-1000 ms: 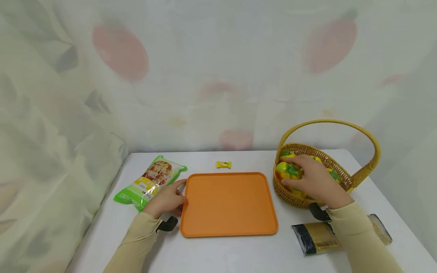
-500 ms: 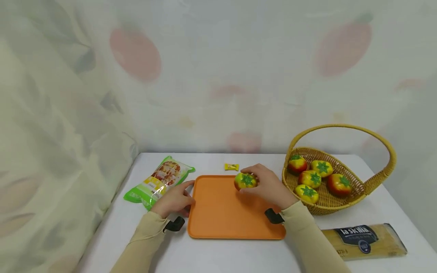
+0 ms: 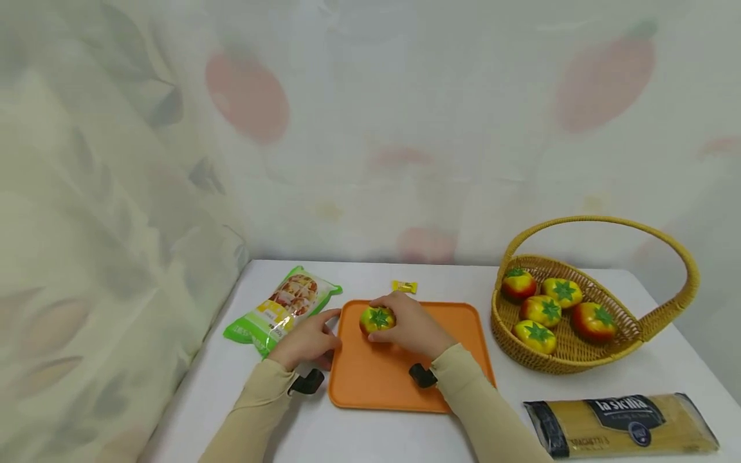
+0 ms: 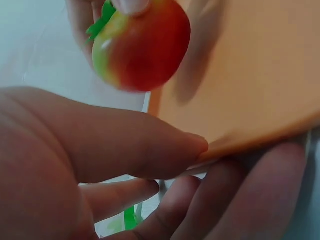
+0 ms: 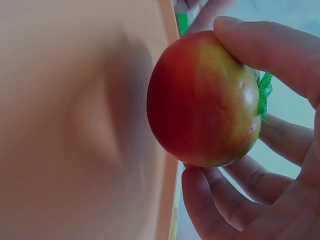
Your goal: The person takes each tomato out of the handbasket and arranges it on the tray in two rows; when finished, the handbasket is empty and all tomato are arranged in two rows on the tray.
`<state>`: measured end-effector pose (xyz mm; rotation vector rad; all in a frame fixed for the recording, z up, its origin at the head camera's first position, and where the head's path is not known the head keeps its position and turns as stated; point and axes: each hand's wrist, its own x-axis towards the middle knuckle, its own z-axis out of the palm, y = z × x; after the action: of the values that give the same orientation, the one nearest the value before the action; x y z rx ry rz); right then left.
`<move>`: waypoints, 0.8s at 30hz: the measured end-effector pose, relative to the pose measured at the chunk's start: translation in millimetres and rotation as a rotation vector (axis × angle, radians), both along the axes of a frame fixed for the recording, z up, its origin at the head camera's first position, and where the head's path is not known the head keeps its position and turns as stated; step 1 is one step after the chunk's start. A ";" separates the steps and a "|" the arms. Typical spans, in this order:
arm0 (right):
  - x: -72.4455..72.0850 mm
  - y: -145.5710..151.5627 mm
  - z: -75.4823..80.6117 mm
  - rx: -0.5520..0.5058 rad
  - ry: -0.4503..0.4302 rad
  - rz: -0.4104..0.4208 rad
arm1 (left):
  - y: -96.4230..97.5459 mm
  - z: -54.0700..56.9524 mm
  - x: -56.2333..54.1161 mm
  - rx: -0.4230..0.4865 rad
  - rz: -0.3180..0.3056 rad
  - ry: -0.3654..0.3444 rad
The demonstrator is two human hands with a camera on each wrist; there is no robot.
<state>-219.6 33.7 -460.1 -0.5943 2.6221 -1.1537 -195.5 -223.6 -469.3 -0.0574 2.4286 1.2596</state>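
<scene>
My right hand [image 3: 413, 325] grips a shiny red-and-yellow artificial tomato [image 3: 377, 319] with a green leafy top, thumb on one side and fingers on the other. In the right wrist view, the tomato [image 5: 205, 100] hangs just above the orange tray [image 5: 60, 190], its shadow falling on the surface. The left hand [image 3: 308, 341] pinches the left rim of the tray [image 3: 393, 392]. The left wrist view shows its thumb [image 4: 185, 145] on the rim and its other fingers underneath.
A wicker basket [image 3: 509, 341] with a tall handle holds several similar tomatoes on the right. Before it lies a spaghetti pack [image 3: 625, 424]. A green-and-white food bag [image 3: 286, 308] lies left of the tray; a small yellow packet [image 3: 404, 287] is behind it.
My right hand has taken a tomato out of the basket and carried it left over the tray. The left hand has stayed at the tray's left rim. The head view has shifted slightly.
</scene>
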 end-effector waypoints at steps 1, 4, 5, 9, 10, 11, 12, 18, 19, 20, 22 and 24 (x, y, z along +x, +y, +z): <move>0.1 -3.1 -0.5 0.005 0.004 0.005 | -0.3 0.0 0.4 0.000 -0.002 -0.003; 1.6 -9.3 -0.2 0.014 0.015 0.011 | 0.3 0.7 1.6 -0.002 -0.008 -0.007; 2.0 -10.7 0.1 0.014 0.018 0.011 | 0.6 1.1 1.8 0.001 -0.010 -0.008; 1.9 -16.5 -1.4 0.003 0.018 0.017 | -1.9 0.5 1.3 0.016 -0.003 -0.017; 2.0 -16.5 -2.0 0.003 0.016 0.016 | -1.3 0.0 1.2 0.019 -0.001 -0.018; 1.8 -16.7 -3.0 0.006 0.017 0.017 | -0.9 -0.3 1.3 0.020 0.001 -0.018; 1.6 -16.8 -3.7 0.009 0.019 0.019 | -0.7 -0.5 1.4 0.020 0.003 -0.016; 0.4 -17.5 -6.3 0.023 0.024 0.027 | 0.2 -0.8 2.3 0.004 0.001 -0.007; 0.1 -17.5 -6.6 0.024 0.027 0.029 | 0.2 -0.8 2.1 -0.001 0.001 -0.004; 0.0 -17.4 -6.5 0.026 0.027 0.027 | -0.2 -0.7 1.9 -0.006 -0.001 0.001; -0.4 -17.4 -6.3 0.030 0.029 0.027 | -0.5 -0.5 1.3 -0.015 -0.004 0.010; -0.6 -17.6 -5.8 0.034 0.030 0.028 | -1.2 -0.5 0.4 -0.025 -0.004 0.015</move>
<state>-220.2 16.0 -465.8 -0.6446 2.6445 -1.0977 -195.1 -224.8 -469.7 -0.0509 2.4557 1.2330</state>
